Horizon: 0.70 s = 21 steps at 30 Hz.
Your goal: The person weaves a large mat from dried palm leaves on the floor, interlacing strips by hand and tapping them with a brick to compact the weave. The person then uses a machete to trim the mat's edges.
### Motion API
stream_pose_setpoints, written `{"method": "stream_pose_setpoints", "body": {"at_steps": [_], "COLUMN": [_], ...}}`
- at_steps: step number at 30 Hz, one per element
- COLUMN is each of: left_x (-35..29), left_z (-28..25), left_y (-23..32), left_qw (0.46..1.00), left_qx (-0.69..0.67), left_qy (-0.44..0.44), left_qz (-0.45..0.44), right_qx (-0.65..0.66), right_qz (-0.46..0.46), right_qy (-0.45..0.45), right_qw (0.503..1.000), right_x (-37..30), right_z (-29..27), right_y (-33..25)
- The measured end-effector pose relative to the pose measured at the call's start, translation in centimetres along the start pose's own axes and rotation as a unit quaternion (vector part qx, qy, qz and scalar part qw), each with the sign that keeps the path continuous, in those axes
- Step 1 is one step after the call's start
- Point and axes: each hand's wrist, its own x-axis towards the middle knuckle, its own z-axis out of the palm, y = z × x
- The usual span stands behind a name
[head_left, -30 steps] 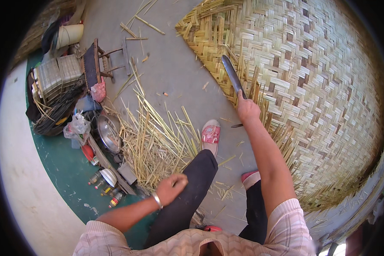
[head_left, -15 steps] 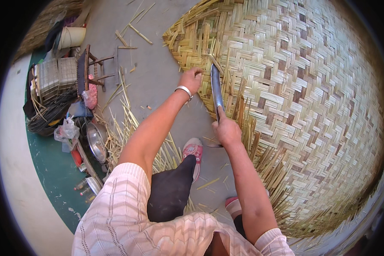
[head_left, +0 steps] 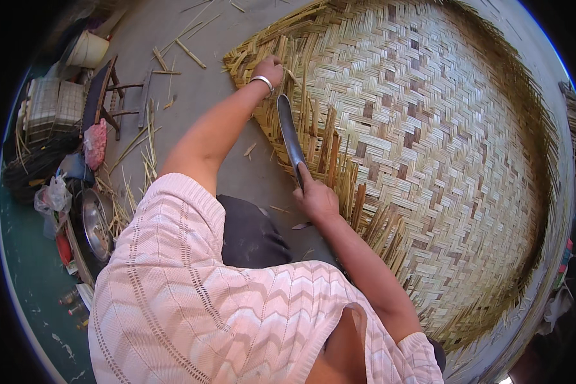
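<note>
A large mat (head_left: pixel 441 141) of woven reed strips lies at my right, its pointed corner at the far left. At the border near that corner, my left hand (head_left: pixel 269 68) has its fingers closed on a reed strip (head_left: pixel 292 78); the fingertips are partly hidden. My right hand (head_left: pixel 318 199) grips a long, curved, dark metal tool (head_left: pixel 288 128) with a channelled blade. Its rounded tip points forward, just short of my left hand, over the mat's edge. A small pointed end (head_left: pixel 302 225) shows behind my right hand. Loose strip ends (head_left: pixel 358 198) stick up along the near border.
To the left stand a small wooden stool (head_left: pixel 112 96), a pink bag (head_left: pixel 95 144) and a metal basin (head_left: pixel 96 224). Clear plastic bags and black coiled material lie beside them. Loose reed pieces (head_left: pixel 192 54) are scattered on the grey floor (head_left: pixel 227 179).
My left hand has moved forward along the mat's border and closed on a strip. The tool tip has come away from the strip it was touching. The whole view has shifted.
</note>
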Motion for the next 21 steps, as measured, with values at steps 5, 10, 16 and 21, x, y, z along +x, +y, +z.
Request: {"method": "stream_pose_setpoints", "body": {"at_steps": [5,10,16,21], "left_x": [-2.1,-4.8,-4.2,-2.6], "left_z": [-1.7,-1.5,0.0,1.7], "left_y": [1.6,4.5,4.7,4.4], "left_qw": [0.957,0.868,0.867,0.886], "left_qx": [0.149,0.339,0.387,0.377], "left_qy": [0.116,-0.084,-0.122,-0.067], "left_qz": [0.218,0.354,0.288,0.260], "right_qx": [-0.125,-0.170,-0.179,-0.173], "right_qz": [0.027,0.045,0.058,0.052], "right_qy": [0.021,0.039,0.046,0.054], "right_qw": [0.992,0.984,0.981,0.982], "right_x": [-0.6,0.1,0.5,0.7], "right_z": [1.6,3.0,3.7,3.8], "right_y": [0.4,0.7,1.2,1.6]}}
